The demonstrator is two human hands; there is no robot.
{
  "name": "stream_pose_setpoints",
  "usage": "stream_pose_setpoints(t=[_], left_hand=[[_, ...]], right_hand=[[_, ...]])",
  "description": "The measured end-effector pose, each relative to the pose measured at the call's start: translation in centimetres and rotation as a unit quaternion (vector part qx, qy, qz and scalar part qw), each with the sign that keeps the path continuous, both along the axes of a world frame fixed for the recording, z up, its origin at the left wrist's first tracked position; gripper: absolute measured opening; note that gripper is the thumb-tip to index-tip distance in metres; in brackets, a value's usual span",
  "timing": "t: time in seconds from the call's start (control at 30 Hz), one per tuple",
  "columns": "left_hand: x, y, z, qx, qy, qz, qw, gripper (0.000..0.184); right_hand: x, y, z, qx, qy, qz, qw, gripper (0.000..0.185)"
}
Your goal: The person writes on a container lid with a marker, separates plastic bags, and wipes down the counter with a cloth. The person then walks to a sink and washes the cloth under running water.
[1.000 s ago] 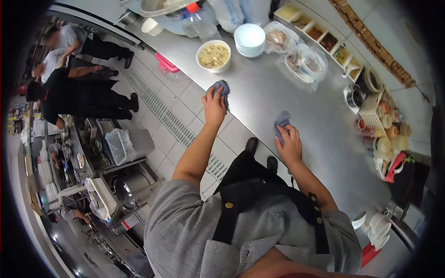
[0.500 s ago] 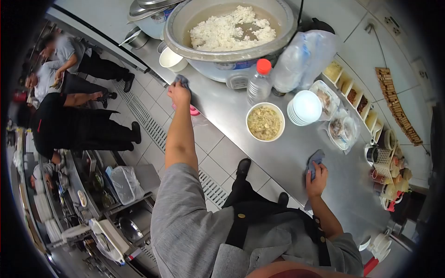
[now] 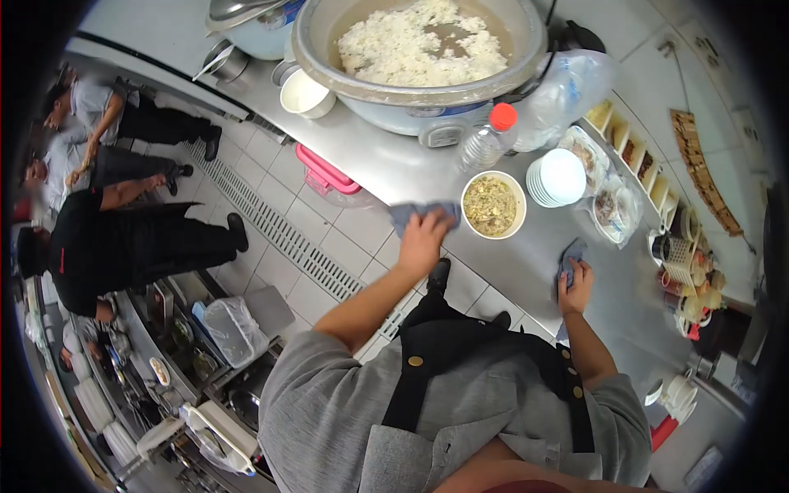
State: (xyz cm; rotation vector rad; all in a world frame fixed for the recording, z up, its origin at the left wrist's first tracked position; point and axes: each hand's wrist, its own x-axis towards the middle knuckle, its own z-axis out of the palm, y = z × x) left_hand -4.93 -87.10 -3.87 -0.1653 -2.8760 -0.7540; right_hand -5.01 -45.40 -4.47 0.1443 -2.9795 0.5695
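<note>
My left hand (image 3: 422, 245) presses a grey-blue cloth (image 3: 404, 215) against the near edge of the steel counter (image 3: 501, 271), and part of the cloth hangs toward the edge. Just right of that hand stands a white bowl of chopped yellowish food (image 3: 493, 205). Farther right, my right hand (image 3: 577, 289) has its fingers around a second grey-blue cloth (image 3: 569, 256) on the counter top. Both hands are closed on their cloths, and the left one is slightly blurred.
A large rice cooker (image 3: 411, 90) with white rice stands at the back, an empty white bowl (image 3: 306, 94) left of it. A red-capped bottle (image 3: 486, 148), stacked white bowls (image 3: 557, 177) and bagged food (image 3: 612, 212) sit nearby. Several people (image 3: 123, 238) stand across the aisle.
My left hand has swept its cloth rightward and nearer along the counter edge, from near the empty bowl to beside the food bowl. My right hand still holds its cloth, little moved.
</note>
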Motion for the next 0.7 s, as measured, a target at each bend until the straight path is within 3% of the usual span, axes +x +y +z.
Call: stream_pose_setpoints(t=[0.13, 0.2, 0.33, 0.4, 0.47, 0.53, 0.57, 0.6, 0.67, 0.7], left_hand=[[5.6, 1.1, 1.7, 0.051, -0.088, -0.101, 0.99, 0.039], [5.9, 0.1, -0.1, 0.252, -0.216, -0.08, 0.94, 0.036], [3.1, -0.2, 2.5, 0.296, -0.171, 0.016, 0.94, 0.028], [2.4, 2.5, 5.4, 0.403, -0.319, -0.069, 0.855, 0.026], [1.8, 6.2, 8.3, 0.433, -0.413, -0.129, 0.791, 0.028], [1.7, 10.3, 7.0, 0.444, -0.415, -0.193, 0.77, 0.028], [1.2, 12.4, 6.8, 0.403, -0.322, -0.226, 0.826, 0.029], [0.7, 14.4, 6.5, 0.365, -0.218, -0.256, 0.868, 0.031], [0.6, 17.6, 5.7, 0.389, -0.214, -0.264, 0.856, 0.033], [0.4, 18.9, 5.4, 0.332, -0.17, -0.238, 0.897, 0.036]], right_hand=[[-0.9, -1.2, 0.2, -0.011, 0.029, -0.06, 0.998, 0.035], [-2.1, -2.1, -0.3, -0.051, -0.037, -0.179, 0.982, 0.036], [-3.5, -3.3, 0.5, -0.061, -0.025, -0.187, 0.98, 0.041], [-3.8, -3.1, 1.3, -0.234, -0.057, -0.234, 0.942, 0.041], [-4.0, -2.2, 0.4, -0.181, -0.019, -0.215, 0.96, 0.04], [-1.9, -0.7, 0.7, -0.082, 0.045, -0.143, 0.985, 0.037], [-0.4, -1.0, 1.4, -0.042, 0.073, -0.093, 0.992, 0.035], [2.1, -1.4, 2.2, -0.013, 0.016, -0.051, 0.998, 0.033], [7.9, 0.3, 1.1, -0.033, -0.012, 0.085, 0.996, 0.034], [10.5, 1.3, 1.4, -0.024, 0.011, 0.08, 0.996, 0.036]])
